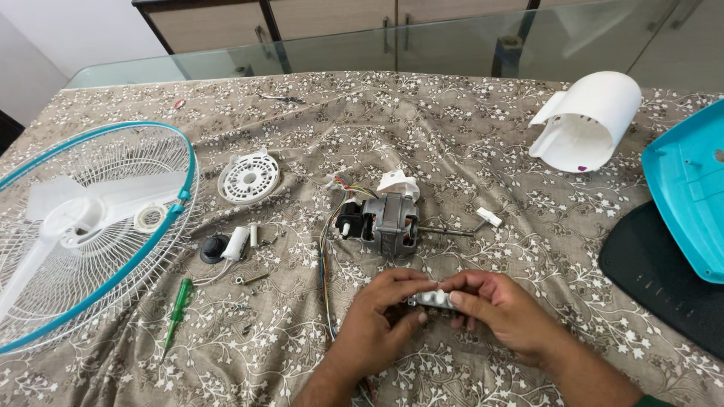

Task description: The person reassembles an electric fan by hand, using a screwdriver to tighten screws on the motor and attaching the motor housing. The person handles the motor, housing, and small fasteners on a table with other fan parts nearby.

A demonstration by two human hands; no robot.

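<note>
Both hands hold a small white plastic switch block [433,298] low in the middle of the head view. My left hand [381,320] grips its left end and underside. My right hand [501,309] pinches its right end from above. Just beyond them a grey fan motor [386,221] with copper windings lies on the patterned cloth [452,136], its shaft [445,231] pointing right. Coloured wires [326,256] run from the motor down toward my left hand.
A white wire fan grille with teal rim [98,226] and white blades lies at the left. Nearby are a round white disc [248,178], a black knob [214,248], a green screwdriver [177,305] and screws. A white motor cover [588,120], teal panel [690,192] and black base [664,275] sit right.
</note>
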